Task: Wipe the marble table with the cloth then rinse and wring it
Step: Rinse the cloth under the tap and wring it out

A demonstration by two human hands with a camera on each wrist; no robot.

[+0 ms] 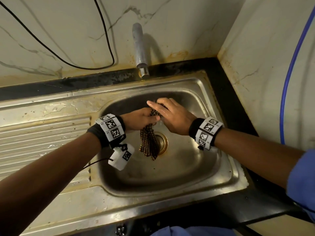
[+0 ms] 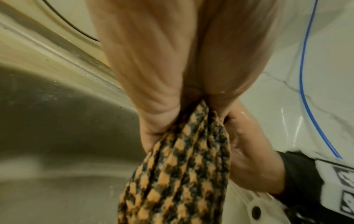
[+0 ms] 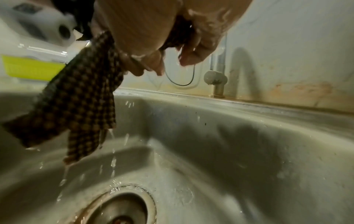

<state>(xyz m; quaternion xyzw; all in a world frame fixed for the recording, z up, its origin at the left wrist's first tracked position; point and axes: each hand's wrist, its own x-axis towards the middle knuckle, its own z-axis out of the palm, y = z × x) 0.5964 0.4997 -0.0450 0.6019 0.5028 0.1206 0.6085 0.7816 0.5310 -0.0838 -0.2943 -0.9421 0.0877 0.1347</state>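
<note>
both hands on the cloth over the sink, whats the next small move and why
Probably another twist and squeeze: the left hand and right hand both grip the cloth over the sink, and its hanging end is dripping near the drain.

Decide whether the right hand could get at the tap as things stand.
Probably not at once: the right hand grips the checked cloth with the left hand. The path up to the tap looks free once it lets go.
</note>
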